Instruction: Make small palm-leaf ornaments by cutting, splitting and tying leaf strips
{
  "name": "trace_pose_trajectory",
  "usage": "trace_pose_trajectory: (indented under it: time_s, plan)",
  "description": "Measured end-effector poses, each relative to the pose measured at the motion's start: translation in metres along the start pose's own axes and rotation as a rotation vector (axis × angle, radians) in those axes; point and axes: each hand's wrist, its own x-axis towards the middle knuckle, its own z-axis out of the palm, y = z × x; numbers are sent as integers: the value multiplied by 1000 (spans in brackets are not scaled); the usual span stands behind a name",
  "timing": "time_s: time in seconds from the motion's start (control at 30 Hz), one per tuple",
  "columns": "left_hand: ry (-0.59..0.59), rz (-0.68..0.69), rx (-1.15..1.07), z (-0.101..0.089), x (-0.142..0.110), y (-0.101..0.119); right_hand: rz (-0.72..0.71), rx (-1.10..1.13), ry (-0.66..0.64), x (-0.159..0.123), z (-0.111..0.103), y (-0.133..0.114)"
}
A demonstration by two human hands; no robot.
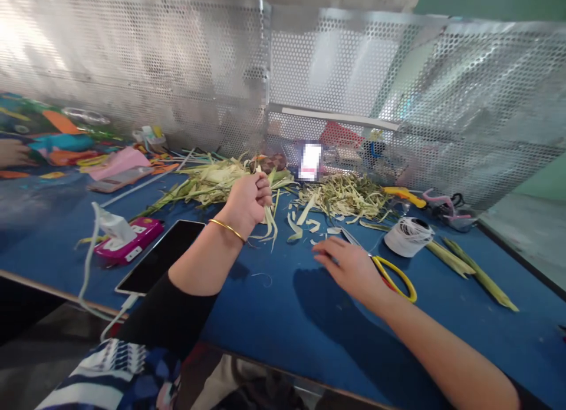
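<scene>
My left hand (pixel 251 199), with a gold bangle on the wrist, is closed in front of a heap of long pale green husk leaves (pixel 212 177). From its fingers hang a few pale husk strips (pixel 270 224); their upper ends are hidden in the fist. Low over the blue table, my right hand (pixel 351 263) has its fingers stretched out, thumb apart, nothing visible in it. Partly behind it lie scissors (pixel 398 277) with yellow handles. Small husk scraps (pixel 305 221) are scattered between the hands, in front of a pile of shredded husk (pixel 347 195).
A white thread spool (pixel 407 236) and green stalks (pixel 481 274) lie right. Left are a black-screened phone (pixel 161 257) on a cable and a magenta power strip (pixel 132 242). A perforated metal screen (pixel 177 74) closes the back. Another person's hand (pixel 13 154) shows far left.
</scene>
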Motion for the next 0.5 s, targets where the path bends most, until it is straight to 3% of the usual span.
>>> trace_pose_trajectory:
  time_s: [0.1, 0.27, 0.4, 0.5]
  plan:
    - [16, -21, 70, -1, 1, -1, 39, -30, 49, 32, 13, 12]
    - [-46, -90, 192, -2, 5, -14, 76, 216, 104, 60, 35, 21]
    - [7, -133, 266, -2, 7, -30, 153, 416, 287, 55, 19, 21]
    - [24, -205, 334, 3, 1, -47, 244, 872, 451, 44, 1, 18]
